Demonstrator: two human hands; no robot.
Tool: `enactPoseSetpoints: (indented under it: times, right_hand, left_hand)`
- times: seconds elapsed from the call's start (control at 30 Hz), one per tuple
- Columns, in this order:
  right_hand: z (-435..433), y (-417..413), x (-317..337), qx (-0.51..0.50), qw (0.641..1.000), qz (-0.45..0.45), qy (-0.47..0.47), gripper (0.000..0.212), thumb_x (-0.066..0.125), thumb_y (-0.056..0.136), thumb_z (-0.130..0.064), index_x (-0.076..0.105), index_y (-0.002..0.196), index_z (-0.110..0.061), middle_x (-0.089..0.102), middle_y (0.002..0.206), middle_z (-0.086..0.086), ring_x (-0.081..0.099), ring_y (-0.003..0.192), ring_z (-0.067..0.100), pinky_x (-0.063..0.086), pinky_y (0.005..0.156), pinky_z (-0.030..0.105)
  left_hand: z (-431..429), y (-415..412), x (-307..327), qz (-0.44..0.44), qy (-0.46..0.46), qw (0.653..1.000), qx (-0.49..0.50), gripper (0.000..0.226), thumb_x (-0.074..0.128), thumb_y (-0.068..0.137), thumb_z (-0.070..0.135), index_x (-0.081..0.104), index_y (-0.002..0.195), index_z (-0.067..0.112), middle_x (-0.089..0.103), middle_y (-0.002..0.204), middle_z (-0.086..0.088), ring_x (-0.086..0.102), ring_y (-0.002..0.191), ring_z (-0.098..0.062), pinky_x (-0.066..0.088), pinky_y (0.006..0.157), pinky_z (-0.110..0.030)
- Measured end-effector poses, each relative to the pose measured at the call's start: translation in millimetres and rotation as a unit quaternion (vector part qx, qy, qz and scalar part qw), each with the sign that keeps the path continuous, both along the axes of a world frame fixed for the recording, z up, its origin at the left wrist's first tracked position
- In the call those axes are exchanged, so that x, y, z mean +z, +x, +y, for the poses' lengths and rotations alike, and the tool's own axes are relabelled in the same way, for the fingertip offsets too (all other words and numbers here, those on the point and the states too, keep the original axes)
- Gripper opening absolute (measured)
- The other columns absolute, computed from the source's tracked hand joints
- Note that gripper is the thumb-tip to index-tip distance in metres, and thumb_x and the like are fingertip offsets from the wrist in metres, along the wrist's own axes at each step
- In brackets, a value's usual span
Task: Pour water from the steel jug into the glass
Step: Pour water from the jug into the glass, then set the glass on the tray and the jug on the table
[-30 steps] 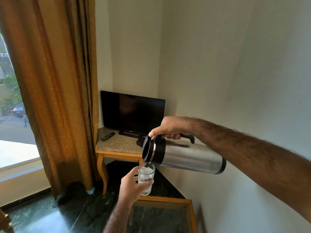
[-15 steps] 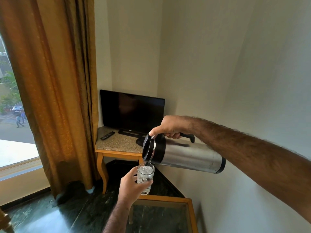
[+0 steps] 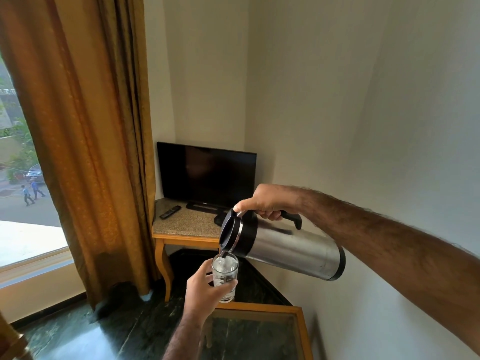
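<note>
The water in the glass has risen since a second ago, and the steel jug tips slightly further.

We stand in what looks like a hotel room or bedroom: a dark television and remote on a corner bench, a heavy gold curtain, a street-facing window.

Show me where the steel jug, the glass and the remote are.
steel jug (image 3: 293, 249), head view, on its bare steel body.
glass (image 3: 225, 274), head view, on its clear side wall.
remote (image 3: 170, 212), head view, on its middle.
</note>
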State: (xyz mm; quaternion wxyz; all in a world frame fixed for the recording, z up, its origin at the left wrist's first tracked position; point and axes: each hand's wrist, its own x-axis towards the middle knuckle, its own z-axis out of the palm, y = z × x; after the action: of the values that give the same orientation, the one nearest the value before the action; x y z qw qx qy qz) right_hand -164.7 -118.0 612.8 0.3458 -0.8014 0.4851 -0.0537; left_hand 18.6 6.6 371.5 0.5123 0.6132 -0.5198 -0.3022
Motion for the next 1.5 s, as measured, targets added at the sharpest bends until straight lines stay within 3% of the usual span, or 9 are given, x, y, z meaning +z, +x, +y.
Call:
enactPoseSetpoints:
  times: [0.1, 0.23, 0.37, 0.57, 0.7, 0.83, 0.97, 1.33, 1.5]
  right_hand:
    - [1, -7, -8, -0.013, 0.999, -0.051, 0.011, 0.043, 0.071, 0.093, -0.059, 0.081, 0.058, -0.037, 0.042, 0.044, -0.010, 0.036, 0.036, 0.009, 0.032, 0.040, 0.023]
    - [6, -15, -25, -0.011, 0.996, -0.085, 0.014, 0.050, 0.069, 0.096, -0.057, 0.076, 0.049, -0.041, 0.042, 0.043, -0.011, 0.037, 0.036, 0.008, 0.033, 0.040, 0.021]
    - [11, -26, -43, -0.030, 0.994, -0.107, 0.022, 0.060, 0.070, 0.095, -0.056, 0.067, 0.043, -0.027, 0.045, 0.045, -0.008, 0.037, 0.039, 0.009, 0.034, 0.043, 0.023]
    - [21, -56, -70, -0.114, 0.966, -0.223, 0.072, 0.078, 0.054, 0.086, -0.087, 0.052, 0.041, -0.023, 0.043, 0.047, -0.005, 0.035, 0.041, 0.014, 0.033, 0.047, 0.026]
    - [26, -76, -109, -0.180, 0.935, -0.294, 0.083, 0.070, 0.051, 0.093, -0.072, 0.051, 0.045, -0.022, 0.045, 0.046, -0.001, 0.035, 0.043, 0.018, 0.031, 0.048, 0.031]
    - [37, -90, -159, -0.234, 0.900, -0.358, 0.084, 0.052, 0.056, 0.091, -0.048, 0.058, 0.046, -0.021, 0.045, 0.047, -0.001, 0.034, 0.045, 0.018, 0.028, 0.049, 0.033]
    - [55, -99, -204, -0.287, 0.862, -0.411, 0.074, 0.050, 0.060, 0.094, -0.047, 0.062, 0.054, -0.017, 0.050, 0.052, 0.005, 0.038, 0.045, 0.016, 0.034, 0.048, 0.027]
    - [86, -116, -362, -0.410, 0.749, -0.507, 0.117, 0.032, 0.063, 0.093, -0.043, 0.082, 0.074, -0.027, 0.064, 0.059, -0.004, 0.052, 0.051, 0.008, 0.045, 0.050, 0.019]
    - [94, -117, -446, -0.454, 0.701, -0.536, 0.126, 0.033, 0.057, 0.095, -0.036, 0.085, 0.079, -0.028, 0.063, 0.059, -0.007, 0.054, 0.053, 0.007, 0.045, 0.051, 0.018]
  left_hand:
    - [2, 1, -1, 0.003, -0.006, 1.000, 0.006, 0.068, 0.097, 0.065, 0.035, 0.061, 0.122, 0.042, 0.071, 0.122, 0.013, 0.066, 0.115, -0.016, 0.054, 0.087, -0.030]
    - [2, 3, 0, 0.003, -0.014, 1.000, 0.009, 0.071, 0.098, 0.065, 0.033, 0.064, 0.128, 0.033, 0.071, 0.123, 0.014, 0.066, 0.117, -0.016, 0.050, 0.084, -0.023]
    - [4, 4, 2, 0.005, -0.021, 1.000, 0.013, 0.069, 0.098, 0.065, 0.032, 0.064, 0.124, 0.040, 0.072, 0.120, 0.017, 0.066, 0.113, -0.009, 0.048, 0.083, -0.021]
    - [6, 6, -5, -0.019, -0.029, 0.999, 0.032, 0.066, 0.099, 0.063, 0.031, 0.068, 0.121, 0.036, 0.075, 0.112, 0.019, 0.067, 0.110, 0.003, 0.053, 0.092, -0.027]
    - [2, 3, -14, -0.046, -0.021, 0.998, 0.035, 0.067, 0.099, 0.064, 0.030, 0.063, 0.120, 0.037, 0.071, 0.109, 0.023, 0.064, 0.105, 0.008, 0.047, 0.083, -0.014]
    - [-4, -1, -38, -0.050, 0.002, 0.998, 0.035, 0.071, 0.099, 0.065, 0.027, 0.065, 0.127, 0.028, 0.068, 0.109, 0.025, 0.064, 0.104, 0.008, 0.052, 0.083, -0.016]
    - [-5, -5, -64, -0.052, 0.017, 0.998, 0.038, 0.069, 0.099, 0.064, 0.027, 0.064, 0.124, 0.032, 0.072, 0.108, 0.019, 0.065, 0.103, 0.010, 0.059, 0.077, -0.015]
    - [9, -22, -172, -0.066, 0.104, 0.991, 0.057, 0.065, 0.099, 0.065, 0.026, 0.060, 0.116, 0.038, 0.071, 0.101, 0.022, 0.067, 0.097, 0.008, 0.058, 0.073, -0.013]
    - [13, -27, -238, -0.092, 0.139, 0.985, 0.051, 0.069, 0.098, 0.060, 0.027, 0.057, 0.104, 0.060, 0.066, 0.101, 0.042, 0.065, 0.093, 0.012, 0.050, 0.068, -0.003]
